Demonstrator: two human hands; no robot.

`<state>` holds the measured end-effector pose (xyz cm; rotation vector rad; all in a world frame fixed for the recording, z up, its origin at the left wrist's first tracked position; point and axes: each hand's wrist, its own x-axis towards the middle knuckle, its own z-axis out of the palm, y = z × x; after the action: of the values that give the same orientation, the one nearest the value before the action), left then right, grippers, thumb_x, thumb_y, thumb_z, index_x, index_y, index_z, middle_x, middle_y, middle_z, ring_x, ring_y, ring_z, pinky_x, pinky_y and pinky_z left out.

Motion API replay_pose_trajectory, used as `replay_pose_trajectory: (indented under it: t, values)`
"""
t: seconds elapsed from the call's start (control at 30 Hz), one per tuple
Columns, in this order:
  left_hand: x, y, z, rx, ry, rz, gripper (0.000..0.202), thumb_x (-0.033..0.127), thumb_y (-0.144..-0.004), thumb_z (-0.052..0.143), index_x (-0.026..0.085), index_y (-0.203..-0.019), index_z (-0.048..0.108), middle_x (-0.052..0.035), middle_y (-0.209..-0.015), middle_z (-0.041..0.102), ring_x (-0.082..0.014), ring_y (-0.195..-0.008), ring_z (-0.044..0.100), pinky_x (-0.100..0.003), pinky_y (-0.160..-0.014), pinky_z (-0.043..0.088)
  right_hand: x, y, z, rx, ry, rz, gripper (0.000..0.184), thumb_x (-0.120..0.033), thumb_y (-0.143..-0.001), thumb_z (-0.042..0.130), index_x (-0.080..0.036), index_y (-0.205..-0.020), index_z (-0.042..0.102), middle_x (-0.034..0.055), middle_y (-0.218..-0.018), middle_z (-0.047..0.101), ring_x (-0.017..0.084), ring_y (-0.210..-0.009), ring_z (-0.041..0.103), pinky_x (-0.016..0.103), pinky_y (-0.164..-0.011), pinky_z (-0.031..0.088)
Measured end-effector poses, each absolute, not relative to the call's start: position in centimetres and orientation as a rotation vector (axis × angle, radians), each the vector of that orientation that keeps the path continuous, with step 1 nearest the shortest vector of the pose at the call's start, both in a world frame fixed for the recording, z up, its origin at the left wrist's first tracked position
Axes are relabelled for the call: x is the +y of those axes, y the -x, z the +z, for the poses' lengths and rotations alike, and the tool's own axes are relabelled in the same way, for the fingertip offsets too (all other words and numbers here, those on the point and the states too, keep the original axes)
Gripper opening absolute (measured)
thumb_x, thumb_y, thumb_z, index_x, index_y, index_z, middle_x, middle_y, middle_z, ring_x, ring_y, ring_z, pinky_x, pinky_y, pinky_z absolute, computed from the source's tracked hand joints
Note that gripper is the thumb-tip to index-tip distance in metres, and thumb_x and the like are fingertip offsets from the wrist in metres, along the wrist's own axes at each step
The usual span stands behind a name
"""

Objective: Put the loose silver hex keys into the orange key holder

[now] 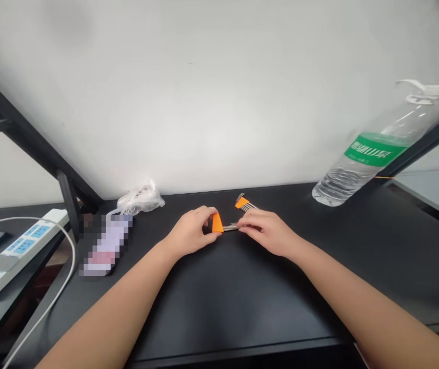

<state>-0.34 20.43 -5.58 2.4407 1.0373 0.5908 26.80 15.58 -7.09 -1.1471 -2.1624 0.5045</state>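
Observation:
My left hand (192,231) is closed on an orange hex key holder (217,223), gripping it between thumb and fingers just above the black table. Thin metal hex keys (230,227) stick out of the holder to the right. The fingertips of my right hand (265,229) pinch the far ends of these keys. Behind the right hand lies a second orange holder (242,202) with several metal keys in it, partly covered by that hand.
A large water bottle (373,148) with a green label stands at the right. To the left are a crumpled plastic bag (140,199), a blurred-out phone-like object (107,243), a power strip (23,246) and a white cable (74,251). A white wall (212,102) rises behind the table (235,302).

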Motion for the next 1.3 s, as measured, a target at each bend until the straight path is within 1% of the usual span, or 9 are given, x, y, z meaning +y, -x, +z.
replay_pose_trajectory:
  t: [0.23, 0.4, 0.7, 0.8, 0.87, 0.93, 1.0, 1.1, 1.3]
  values:
    - [20.6, 0.1, -6.2, 1.092, -2.488, 0.610, 0.043, 0.039, -0.085, 0.073, 0.025, -0.122, 0.059, -0.0019, -0.101, 0.065, -0.0190, -0.086, 0.062, -0.032, -0.076, 0.050, 15.5, -27.1, -6.6, -2.159, 1.122, 0.515, 0.020, -0.022, -0.102, 0.053, -0.024, -0.103, 0.073, 0.0044, -0.094, 0.067, 0.017, -0.082, 0.060, 0.033, -0.076, 0.049]
    - [20.7, 0.2, -6.5, 1.127, -2.551, 0.575, 0.043, 0.037, -0.086, 0.070, 0.025, -0.125, 0.057, -0.0029, -0.102, 0.066, -0.0207, -0.087, 0.064, -0.035, -0.080, 0.050, 15.4, -27.3, -6.4, -2.172, 1.142, 0.525, 0.021, -0.024, -0.103, 0.051, -0.024, -0.102, 0.072, 0.0055, -0.093, 0.066, 0.019, -0.081, 0.061, 0.034, -0.073, 0.049]
    - [20.2, 0.0, -6.5, 1.041, -2.533, 0.604, 0.039, 0.038, -0.084, 0.074, 0.025, -0.118, 0.060, -0.0018, -0.099, 0.068, -0.0204, -0.087, 0.065, -0.035, -0.083, 0.050, 15.2, -27.0, -6.2, -2.148, 1.170, 0.629, 0.022, -0.033, -0.101, 0.056, -0.026, -0.104, 0.077, 0.0067, -0.096, 0.069, 0.020, -0.083, 0.063, 0.036, -0.077, 0.053]
    - [19.9, -0.3, -6.3, 0.990, -2.557, 0.586, 0.032, 0.038, -0.085, 0.072, 0.024, -0.111, 0.061, -0.0008, -0.093, 0.067, -0.0194, -0.083, 0.064, -0.034, -0.081, 0.049, 15.0, -25.9, -6.6, -2.038, 1.195, 0.864, 0.019, -0.033, -0.098, 0.061, -0.024, -0.107, 0.075, 0.0055, -0.096, 0.067, 0.018, -0.079, 0.065, 0.034, -0.073, 0.055]
    - [19.8, -0.4, -6.3, 0.972, -2.566, 0.577, 0.028, 0.038, -0.085, 0.071, 0.023, -0.108, 0.061, -0.0009, -0.091, 0.066, -0.0189, -0.082, 0.063, -0.033, -0.078, 0.048, 14.9, -25.1, -6.8, -1.909, 1.171, 1.121, 0.022, -0.031, -0.097, 0.062, -0.023, -0.116, 0.069, 0.0055, -0.103, 0.067, 0.016, -0.077, 0.066, 0.033, -0.070, 0.057]
    - [19.8, -0.5, -6.2, 0.972, -2.567, 0.568, 0.028, 0.037, -0.085, 0.071, 0.023, -0.107, 0.061, -0.0010, -0.092, 0.065, -0.0187, -0.081, 0.062, -0.032, -0.076, 0.048, 15.0, -24.8, -7.0, -1.843, 1.145, 1.219, 0.026, -0.027, -0.097, 0.060, -0.022, -0.122, 0.062, 0.0062, -0.109, 0.067, 0.016, -0.079, 0.068, 0.033, -0.071, 0.058]
    - [19.8, -0.4, -6.3, 0.991, -2.550, 0.577, 0.031, 0.036, -0.085, 0.072, 0.024, -0.111, 0.060, -0.0014, -0.095, 0.066, -0.0185, -0.081, 0.063, -0.032, -0.076, 0.049, 15.3, -25.2, -7.2, -1.930, 1.213, 1.016, 0.020, -0.024, -0.097, 0.057, -0.021, -0.115, 0.063, 0.0058, -0.105, 0.067, 0.016, -0.082, 0.067, 0.033, -0.074, 0.056]
    - [19.9, -0.4, -6.4, 1.023, -2.502, 0.595, 0.037, 0.031, -0.086, 0.069, 0.025, -0.120, 0.057, -0.0020, -0.101, 0.067, -0.0183, -0.082, 0.064, -0.032, -0.077, 0.050, 15.8, -26.5, -7.6, -2.186, 1.372, 0.539, 0.012, -0.023, -0.096, 0.057, -0.021, -0.100, 0.068, 0.0058, -0.099, 0.065, 0.018, -0.082, 0.063, 0.034, -0.074, 0.052]
    - [19.8, -0.6, -6.8, 1.023, -2.444, 0.549, 0.045, 0.024, -0.085, 0.065, 0.025, -0.128, 0.054, -0.0040, -0.109, 0.069, -0.0196, -0.087, 0.068, -0.031, -0.075, 0.052, 15.9, -26.9, -7.7, -2.481, 1.492, 0.124, 0.012, -0.019, -0.095, 0.057, -0.020, -0.094, 0.069, 0.0075, -0.096, 0.064, 0.021, -0.082, 0.062, 0.035, -0.073, 0.049]
